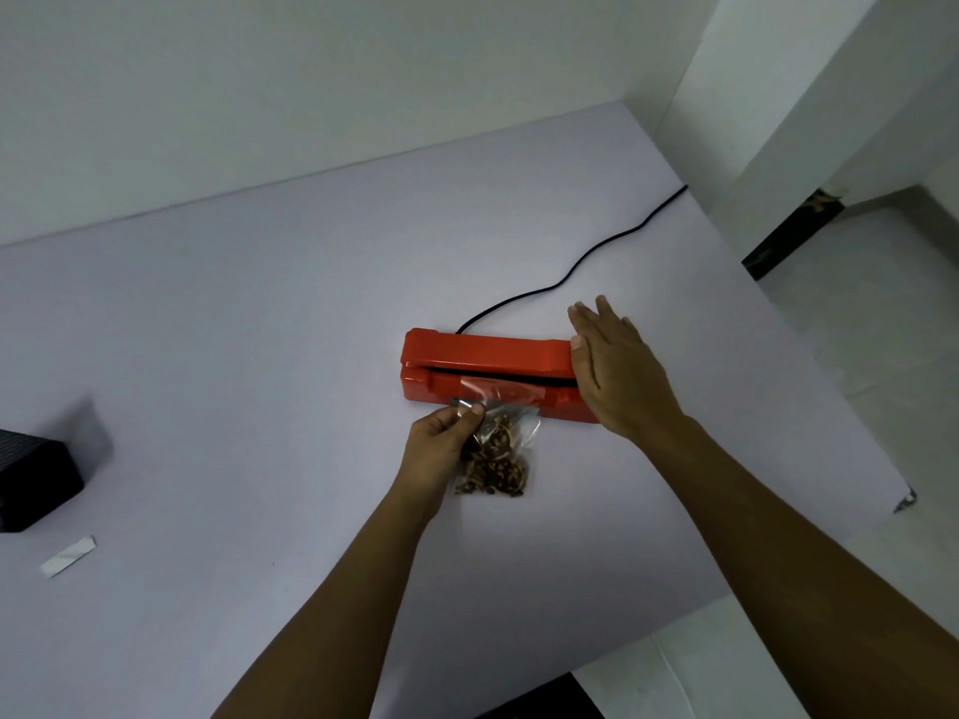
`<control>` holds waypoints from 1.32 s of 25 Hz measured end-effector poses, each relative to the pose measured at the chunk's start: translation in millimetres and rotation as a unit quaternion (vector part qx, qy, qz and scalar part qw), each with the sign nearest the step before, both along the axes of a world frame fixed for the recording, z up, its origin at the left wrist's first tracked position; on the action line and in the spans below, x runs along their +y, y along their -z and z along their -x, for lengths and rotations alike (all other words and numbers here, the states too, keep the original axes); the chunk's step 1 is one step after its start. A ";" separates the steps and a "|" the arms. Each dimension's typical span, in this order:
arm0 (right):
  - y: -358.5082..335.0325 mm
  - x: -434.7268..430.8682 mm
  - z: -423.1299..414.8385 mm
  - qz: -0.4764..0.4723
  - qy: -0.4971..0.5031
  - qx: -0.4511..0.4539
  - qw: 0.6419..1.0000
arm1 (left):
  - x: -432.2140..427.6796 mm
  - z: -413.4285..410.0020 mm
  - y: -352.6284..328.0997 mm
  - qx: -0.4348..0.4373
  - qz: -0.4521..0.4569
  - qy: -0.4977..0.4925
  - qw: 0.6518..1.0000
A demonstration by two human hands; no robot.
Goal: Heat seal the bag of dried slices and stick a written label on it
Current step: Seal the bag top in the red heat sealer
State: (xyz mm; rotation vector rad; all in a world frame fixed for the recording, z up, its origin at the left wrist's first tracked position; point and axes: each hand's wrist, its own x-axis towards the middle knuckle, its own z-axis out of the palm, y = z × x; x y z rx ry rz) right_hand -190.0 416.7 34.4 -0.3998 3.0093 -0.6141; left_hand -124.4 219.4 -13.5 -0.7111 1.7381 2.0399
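Observation:
A red heat sealer lies across the middle of the pale table, its lid slightly raised. A clear bag of brown dried slices lies in front of it, with its open top edge tucked into the sealer's slot. My left hand pinches the bag's upper left corner. My right hand is flat with straight fingers over the sealer's right end, its thumb touching the lid's tip. A white label strip lies near the table's left front edge.
The sealer's black power cord runs back right and off the table edge. A black box stands at the far left. The table's right edge drops to a light floor; white walls stand behind.

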 end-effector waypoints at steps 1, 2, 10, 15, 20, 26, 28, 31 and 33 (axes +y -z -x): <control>-8.6 0.0 0.5 0.001 -0.011 -0.003 1.000 | 0.0 -0.1 0.0 -0.001 -0.003 -0.002 1.000; -18.0 0.7 1.1 0.004 -0.024 -0.010 1.000 | 0.3 -0.2 0.0 0.000 -0.005 -0.004 1.000; -88.6 -13.8 -1.9 0.029 -0.097 0.002 0.995 | -2.9 -1.7 -6.2 0.000 -0.001 -0.001 1.000; -122.3 -44.2 14.3 0.120 -0.120 0.014 0.985 | -4.0 -0.9 -8.8 -0.004 0.007 0.006 1.000; -138.5 -82.3 25.3 0.160 -0.137 0.005 0.977 | -4.2 -1.5 -6.9 -0.012 0.006 0.008 1.000; -136.7 -90.4 30.8 0.186 -0.122 -0.018 0.975 | -2.9 -3.1 -12.6 -0.011 0.012 0.009 1.000; -116.8 -63.6 26.5 0.230 -0.080 -0.043 0.969 | -3.3 -3.3 -13.3 -0.013 0.011 0.008 1.000; -65.6 -7.6 14.4 0.208 0.014 -0.092 0.974 | -3.5 -2.5 -14.1 -0.016 0.017 0.006 1.000; -34.1 20.9 1.7 0.125 0.043 -0.159 0.978 | -1.8 -0.5 -15.1 -0.017 0.044 0.000 0.999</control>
